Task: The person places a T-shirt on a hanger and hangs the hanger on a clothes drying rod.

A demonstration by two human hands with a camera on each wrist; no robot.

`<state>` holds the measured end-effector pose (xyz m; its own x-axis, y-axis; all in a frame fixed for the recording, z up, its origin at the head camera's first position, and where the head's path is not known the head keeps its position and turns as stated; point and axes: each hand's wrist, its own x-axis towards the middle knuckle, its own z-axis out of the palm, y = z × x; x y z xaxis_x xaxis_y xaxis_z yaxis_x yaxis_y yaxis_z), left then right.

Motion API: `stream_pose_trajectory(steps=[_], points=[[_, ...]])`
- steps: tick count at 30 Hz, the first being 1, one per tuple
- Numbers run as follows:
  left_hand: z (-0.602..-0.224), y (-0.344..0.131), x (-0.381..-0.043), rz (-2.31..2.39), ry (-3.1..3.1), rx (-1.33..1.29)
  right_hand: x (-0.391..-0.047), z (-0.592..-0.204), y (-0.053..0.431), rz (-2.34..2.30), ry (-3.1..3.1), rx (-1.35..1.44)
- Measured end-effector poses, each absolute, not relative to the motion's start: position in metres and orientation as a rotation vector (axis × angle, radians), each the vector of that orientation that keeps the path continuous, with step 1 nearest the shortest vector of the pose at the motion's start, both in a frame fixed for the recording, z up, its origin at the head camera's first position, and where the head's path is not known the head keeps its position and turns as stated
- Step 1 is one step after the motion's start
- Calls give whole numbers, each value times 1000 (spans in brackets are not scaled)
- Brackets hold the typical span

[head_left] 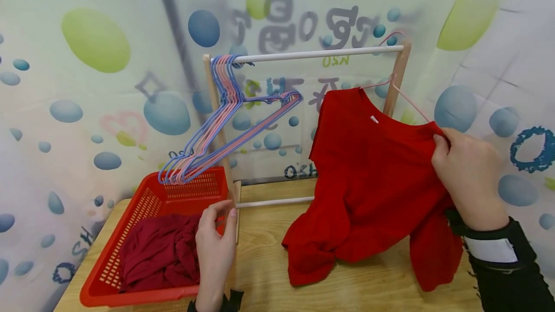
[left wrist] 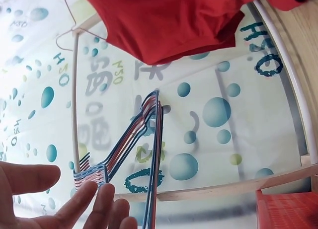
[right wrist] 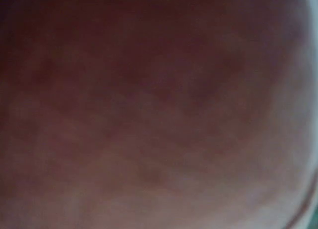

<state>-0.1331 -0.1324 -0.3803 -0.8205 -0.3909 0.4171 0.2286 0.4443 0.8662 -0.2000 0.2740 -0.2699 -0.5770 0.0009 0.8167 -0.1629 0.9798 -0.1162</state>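
Observation:
On the right of the head view, my right hand (head_left: 470, 177) pinches a red short-sleeved shirt (head_left: 381, 172) at its shoulder. A pink hanger (head_left: 414, 102) runs into the shirt's neckline, its hook by the right end of the rack's white rail (head_left: 321, 54). The shirt's lower part droops in folds over the table. My left hand (head_left: 217, 249) holds nothing; its fingers are loosely bent beside the red basket (head_left: 143, 297). In the left wrist view, that hand's fingers (left wrist: 102, 209) are spread apart below the shirt. Only a dark blur fills the right wrist view.
Several blue and pink hangers (head_left: 225, 95) hang bunched at the rail's left end. Beneath them, the basket contains a crumpled dark red cloth (head_left: 160, 254). The rack's wooden posts (head_left: 396, 78) and lower white bar (head_left: 277, 201) stand on the wooden table (head_left: 260, 273), against a patterned curtain.

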Motion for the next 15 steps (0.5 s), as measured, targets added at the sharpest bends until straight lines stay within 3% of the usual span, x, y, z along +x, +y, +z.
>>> stream_pose_trajectory(steps=[15], points=[[-378, -136, -132, -1383, -2114, 131, -201, -263, 268, 207, -2311, 96]])
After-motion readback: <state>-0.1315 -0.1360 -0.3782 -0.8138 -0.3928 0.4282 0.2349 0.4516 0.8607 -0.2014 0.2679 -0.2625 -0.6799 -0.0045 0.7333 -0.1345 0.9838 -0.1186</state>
